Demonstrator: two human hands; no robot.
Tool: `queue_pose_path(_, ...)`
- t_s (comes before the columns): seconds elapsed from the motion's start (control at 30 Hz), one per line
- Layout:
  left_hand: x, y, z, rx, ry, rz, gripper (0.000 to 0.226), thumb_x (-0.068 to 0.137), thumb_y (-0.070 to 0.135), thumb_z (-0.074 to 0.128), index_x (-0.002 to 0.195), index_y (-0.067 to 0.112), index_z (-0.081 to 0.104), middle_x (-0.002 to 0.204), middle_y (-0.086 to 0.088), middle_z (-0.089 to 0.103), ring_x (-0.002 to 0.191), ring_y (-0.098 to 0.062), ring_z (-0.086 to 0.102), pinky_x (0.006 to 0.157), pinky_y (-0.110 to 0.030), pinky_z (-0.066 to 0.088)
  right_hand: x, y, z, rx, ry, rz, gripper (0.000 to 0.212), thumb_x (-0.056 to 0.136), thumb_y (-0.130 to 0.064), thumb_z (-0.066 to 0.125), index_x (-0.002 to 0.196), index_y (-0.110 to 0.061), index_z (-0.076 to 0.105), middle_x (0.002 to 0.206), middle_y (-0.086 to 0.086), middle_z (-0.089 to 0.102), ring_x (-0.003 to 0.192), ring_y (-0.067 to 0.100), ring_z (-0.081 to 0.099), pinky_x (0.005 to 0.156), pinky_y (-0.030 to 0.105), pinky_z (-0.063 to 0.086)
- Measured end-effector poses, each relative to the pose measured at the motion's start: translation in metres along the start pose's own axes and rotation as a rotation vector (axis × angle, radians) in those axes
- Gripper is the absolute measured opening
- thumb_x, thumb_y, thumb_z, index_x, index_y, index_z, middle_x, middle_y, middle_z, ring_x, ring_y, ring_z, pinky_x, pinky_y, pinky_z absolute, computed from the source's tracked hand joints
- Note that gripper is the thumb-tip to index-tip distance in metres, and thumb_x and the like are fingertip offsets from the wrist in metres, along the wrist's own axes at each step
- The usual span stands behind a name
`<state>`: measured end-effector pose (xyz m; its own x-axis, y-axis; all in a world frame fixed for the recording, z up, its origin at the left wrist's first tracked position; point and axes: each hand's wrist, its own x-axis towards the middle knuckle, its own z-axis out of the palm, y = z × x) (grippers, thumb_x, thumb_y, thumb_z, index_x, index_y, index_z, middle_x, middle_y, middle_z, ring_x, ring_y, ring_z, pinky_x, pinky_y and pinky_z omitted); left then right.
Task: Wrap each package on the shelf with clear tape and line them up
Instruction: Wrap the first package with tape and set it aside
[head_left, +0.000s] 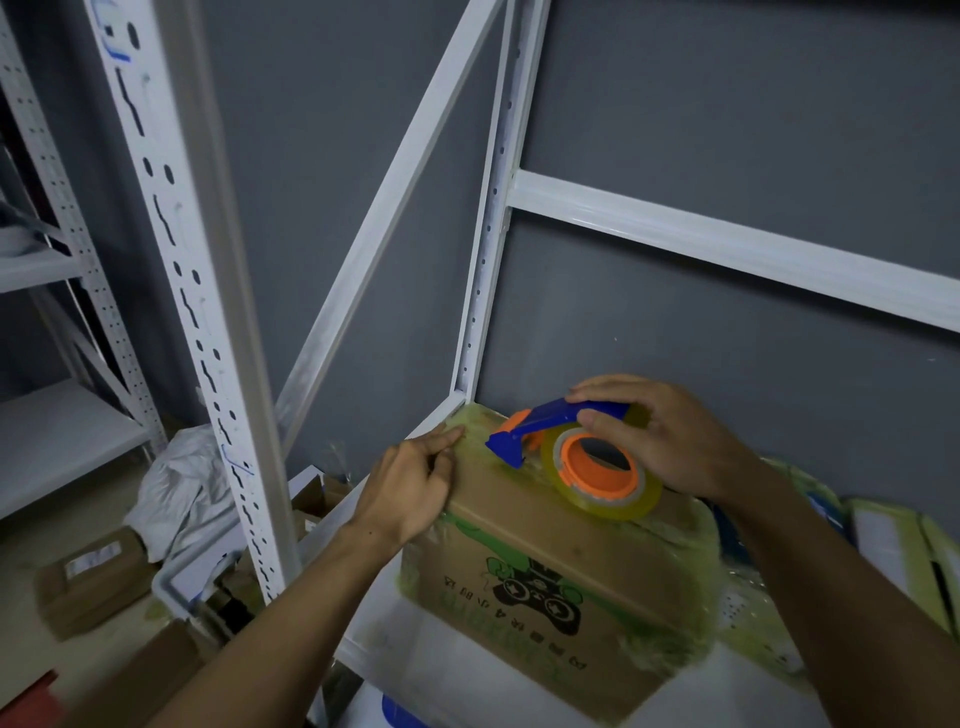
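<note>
A brown cardboard box (561, 566) with a black and green game-controller print stands on the white shelf (395, 634), partly covered in clear yellowish tape. My right hand (665, 441) grips a blue and orange tape dispenser (545, 431) holding a roll of clear tape (602, 473), set on the box's top. My left hand (410, 488) rests on the box's top left edge, fingers pressing the tape down near the far corner.
More tape-wrapped packages (893, 551) lie on the shelf to the right. White rack uprights (208, 332) and a diagonal brace (384, 208) stand left and behind. On the floor at the left are a small brown box (88, 577) and a white bag (182, 488).
</note>
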<state>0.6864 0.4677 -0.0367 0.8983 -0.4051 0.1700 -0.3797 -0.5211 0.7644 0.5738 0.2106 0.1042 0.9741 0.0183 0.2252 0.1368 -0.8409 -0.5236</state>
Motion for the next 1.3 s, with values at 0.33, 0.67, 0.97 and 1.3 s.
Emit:
queue_pose_path(0.33, 0.013, 0.011, -0.021, 0.429, -0.051, 0.13, 0.061, 0.091, 0.048, 0.021, 0.145, 0.047, 0.049, 0.164, 0.019, 0.026, 0.149, -0.022, 0.031, 0.113, -0.05, 0.04, 0.006, -0.002, 0.021, -0.061, -0.034, 0.016, 0.037, 0.098, -0.056, 0.055, 0.124, -0.035, 0.072, 0.127, -0.018, 0.063, 0.118, 0.001, 0.057, 0.104, 0.026, 0.045)
queue_pose_path(0.67, 0.004, 0.016, -0.006, 0.485, -0.088, 0.274, 0.069, 0.092, 0.051, 0.015, 0.153, 0.035, 0.041, 0.16, 0.021, 0.031, 0.152, -0.009, 0.023, 0.114, -0.035, 0.039, -0.003, 0.007, 0.031, 0.116, -0.019, 0.15, 0.038, 0.099, -0.054, 0.058, 0.135, -0.043, 0.057, 0.13, -0.018, 0.057, 0.12, 0.003, 0.056, 0.096, 0.022, 0.046)
queue_pose_path(0.97, 0.005, 0.019, -0.005, 0.52, -0.047, 0.243, 0.065, 0.09, 0.046, 0.021, 0.15, 0.04, 0.045, 0.157, 0.025, 0.035, 0.149, -0.008, 0.029, 0.099, -0.035, 0.05, -0.005, 0.001, 0.026, 0.062, 0.04, 0.11, 0.034, 0.097, -0.047, 0.065, 0.129, -0.033, 0.066, 0.131, -0.021, 0.059, 0.119, -0.002, 0.054, 0.091, 0.009, 0.038)
queue_pose_path(1.3, 0.007, 0.019, -0.004, 0.546, -0.001, 0.274, 0.07, 0.086, 0.05, 0.013, 0.145, 0.041, 0.052, 0.154, 0.023, 0.04, 0.146, -0.009, 0.036, 0.092, -0.034, 0.054, -0.027, 0.002, -0.002, 0.101, 0.06, 0.171, 0.031, 0.098, -0.04, 0.066, 0.126, -0.027, 0.069, 0.117, -0.013, 0.069, 0.106, 0.002, 0.065, 0.092, 0.027, 0.054)
